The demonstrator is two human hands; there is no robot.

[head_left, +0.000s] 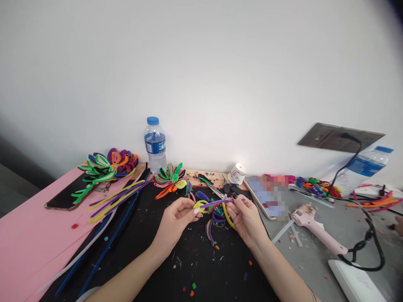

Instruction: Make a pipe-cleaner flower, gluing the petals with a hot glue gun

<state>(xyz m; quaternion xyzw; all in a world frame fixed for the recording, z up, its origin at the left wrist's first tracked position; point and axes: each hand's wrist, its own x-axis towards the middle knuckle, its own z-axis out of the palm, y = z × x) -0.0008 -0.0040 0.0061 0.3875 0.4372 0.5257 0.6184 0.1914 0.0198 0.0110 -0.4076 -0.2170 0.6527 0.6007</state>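
Observation:
Near the middle of the black mat (151, 239), my left hand (181, 214) pinches a looped yellow pipe cleaner (199, 204) between thumb and fingers. My right hand (244, 214) is closed on a purple pipe cleaner (217, 204), which runs across to the yellow loop. A yellow strand also curves down beside my right fingers. Beneath and between the hands lie purple, green and yellow pipe cleaner pieces (218, 216). Scissors (215, 192) rest just behind them, partly hidden by my right hand.
A water bottle (155, 147) and a pipe cleaner flower (171, 178) stand behind my left hand. Loose strips (116, 201) and a dark phone (67, 193) lie left. On the right are a lit phone (264, 197), a pink glue gun (321, 230) with its cord, and a white cup (237, 173).

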